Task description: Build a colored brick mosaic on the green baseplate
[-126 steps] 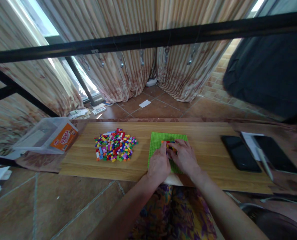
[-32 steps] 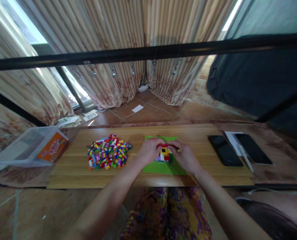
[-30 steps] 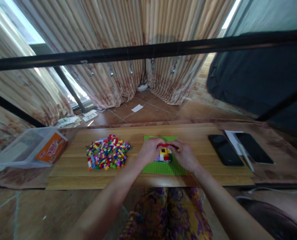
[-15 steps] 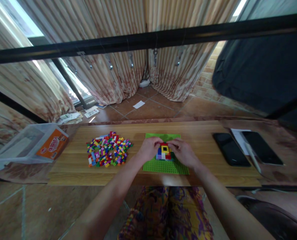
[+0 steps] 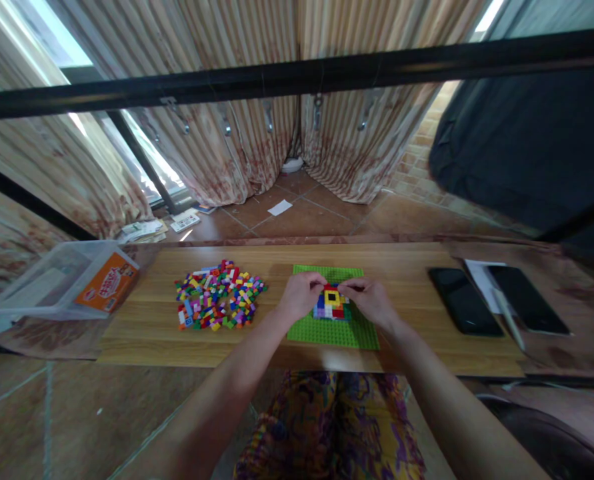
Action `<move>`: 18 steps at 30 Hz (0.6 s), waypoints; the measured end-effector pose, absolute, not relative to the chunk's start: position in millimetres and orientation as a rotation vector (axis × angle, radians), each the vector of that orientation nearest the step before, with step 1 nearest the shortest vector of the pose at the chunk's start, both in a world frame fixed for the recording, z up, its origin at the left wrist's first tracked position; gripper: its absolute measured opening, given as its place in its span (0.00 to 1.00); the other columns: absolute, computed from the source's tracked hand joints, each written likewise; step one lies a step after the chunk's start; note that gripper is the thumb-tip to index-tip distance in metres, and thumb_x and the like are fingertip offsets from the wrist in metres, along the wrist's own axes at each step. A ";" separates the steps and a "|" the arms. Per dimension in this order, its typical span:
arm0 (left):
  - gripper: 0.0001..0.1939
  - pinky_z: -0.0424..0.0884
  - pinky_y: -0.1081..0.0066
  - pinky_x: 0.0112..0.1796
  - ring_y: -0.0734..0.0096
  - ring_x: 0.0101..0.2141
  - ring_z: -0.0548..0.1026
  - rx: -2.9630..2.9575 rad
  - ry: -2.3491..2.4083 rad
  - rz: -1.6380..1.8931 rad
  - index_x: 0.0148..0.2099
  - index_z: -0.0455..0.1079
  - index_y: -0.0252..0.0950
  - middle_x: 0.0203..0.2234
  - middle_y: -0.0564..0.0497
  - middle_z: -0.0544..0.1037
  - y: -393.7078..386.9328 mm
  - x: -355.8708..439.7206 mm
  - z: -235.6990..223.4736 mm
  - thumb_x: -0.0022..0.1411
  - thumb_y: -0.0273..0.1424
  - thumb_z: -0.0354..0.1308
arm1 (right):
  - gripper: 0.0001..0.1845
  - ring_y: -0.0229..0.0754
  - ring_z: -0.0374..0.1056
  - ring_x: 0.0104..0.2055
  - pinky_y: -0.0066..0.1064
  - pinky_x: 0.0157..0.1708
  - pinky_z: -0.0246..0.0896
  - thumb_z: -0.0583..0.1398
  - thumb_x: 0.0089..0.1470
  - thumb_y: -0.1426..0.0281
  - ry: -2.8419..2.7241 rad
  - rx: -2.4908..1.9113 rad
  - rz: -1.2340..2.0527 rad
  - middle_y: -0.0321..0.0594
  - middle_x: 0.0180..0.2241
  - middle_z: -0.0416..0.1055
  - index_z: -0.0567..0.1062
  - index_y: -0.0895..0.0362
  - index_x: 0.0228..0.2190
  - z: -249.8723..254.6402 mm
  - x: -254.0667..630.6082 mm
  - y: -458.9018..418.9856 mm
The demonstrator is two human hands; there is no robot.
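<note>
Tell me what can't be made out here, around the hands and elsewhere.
All in the head view:
Far corners of the brick build: covered by left hand and right hand.
Underside of the loose pile: hidden by bricks on top.
Wording on the orange label: too blurred.

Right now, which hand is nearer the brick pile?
Left: the left hand is between the brick pile and the build; the right hand is on the build's other side.

Striped curtains (image 5: 257,150) hang behind a black bar (image 5: 297,79), paper (image 5: 279,207) on the floor (image 5: 321,217).
</note>
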State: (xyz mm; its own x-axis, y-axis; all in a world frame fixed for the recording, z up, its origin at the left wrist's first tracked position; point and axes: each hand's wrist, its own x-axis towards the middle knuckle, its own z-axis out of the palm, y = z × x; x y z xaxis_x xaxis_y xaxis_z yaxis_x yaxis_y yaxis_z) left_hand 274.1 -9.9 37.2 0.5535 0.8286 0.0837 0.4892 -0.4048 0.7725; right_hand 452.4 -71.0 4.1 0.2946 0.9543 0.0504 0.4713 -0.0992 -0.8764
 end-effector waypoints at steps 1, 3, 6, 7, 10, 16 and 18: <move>0.10 0.72 0.72 0.42 0.73 0.34 0.76 2.065 1.061 0.609 0.36 0.78 0.36 0.31 0.52 0.81 -9.6 274.6 36.8 0.59 0.23 0.54 | 0.14 0.41 0.72 0.31 0.30 0.32 0.63 0.62 0.47 0.59 -1.271 -1.706 0.738 0.39 0.28 0.79 0.82 0.56 0.27 3.3 452.2 -70.8; 0.10 0.72 0.72 0.41 0.73 0.33 0.76 2.049 1.071 0.609 0.35 0.78 0.36 0.31 0.52 0.81 -8.7 275.5 36.1 0.59 0.23 0.55 | 0.14 0.41 0.72 0.29 0.30 0.30 0.63 0.63 0.46 0.59 -1.210 -1.694 0.769 0.39 0.27 0.79 0.82 0.56 0.27 2.8 450.8 -71.0; 0.10 0.72 0.71 0.41 0.73 0.32 0.76 2.025 1.083 0.607 0.34 0.79 0.35 0.30 0.51 0.81 -7.1 276.8 35.1 0.58 0.23 0.56 | 0.14 0.41 0.71 0.28 0.30 0.29 0.62 0.64 0.44 0.59 -1.156 -1.695 0.786 0.39 0.26 0.79 0.82 0.56 0.25 4.0 448.3 -71.4; 0.09 0.72 0.71 0.41 0.73 0.32 0.76 2.018 1.087 0.606 0.34 0.79 0.35 0.30 0.51 0.81 -6.5 277.2 34.9 0.58 0.23 0.56 | 0.13 0.41 0.71 0.28 0.29 0.29 0.62 0.64 0.43 0.59 -1.149 -1.703 0.781 0.39 0.26 0.79 0.82 0.56 0.25 4.5 447.8 -71.5; 0.09 0.72 0.71 0.41 0.72 0.32 0.76 2.009 1.101 0.595 0.34 0.79 0.35 0.29 0.51 0.81 -5.6 278.1 35.3 0.58 0.22 0.57 | 0.14 0.41 0.71 0.28 0.29 0.28 0.61 0.63 0.45 0.60 -1.162 -1.730 0.771 0.39 0.26 0.79 0.82 0.57 0.26 5.2 447.4 -71.8; 0.10 0.72 0.72 0.40 0.73 0.31 0.76 2.009 1.101 0.568 0.34 0.79 0.34 0.30 0.51 0.81 -7.0 277.8 40.0 0.58 0.22 0.56 | 0.14 0.40 0.71 0.29 0.30 0.30 0.61 0.62 0.45 0.59 -1.208 -1.732 0.763 0.38 0.27 0.79 0.82 0.56 0.26 4.8 449.9 -72.3; 0.10 0.72 0.72 0.39 0.73 0.31 0.76 2.006 1.097 0.558 0.35 0.79 0.34 0.29 0.50 0.81 -6.3 277.6 41.2 0.58 0.22 0.56 | 0.15 0.40 0.70 0.28 0.30 0.30 0.61 0.63 0.44 0.58 -1.178 -1.731 0.803 0.38 0.26 0.79 0.82 0.57 0.26 4.1 450.7 -71.8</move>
State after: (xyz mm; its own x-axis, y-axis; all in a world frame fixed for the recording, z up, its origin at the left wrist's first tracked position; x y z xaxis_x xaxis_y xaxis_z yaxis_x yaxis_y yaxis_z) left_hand 277.6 -6.3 41.2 0.5342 0.8453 0.0141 0.5094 -0.3351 0.7926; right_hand 450.7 -71.8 4.1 0.3443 0.9381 -0.0371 0.3776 -0.1746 -0.9094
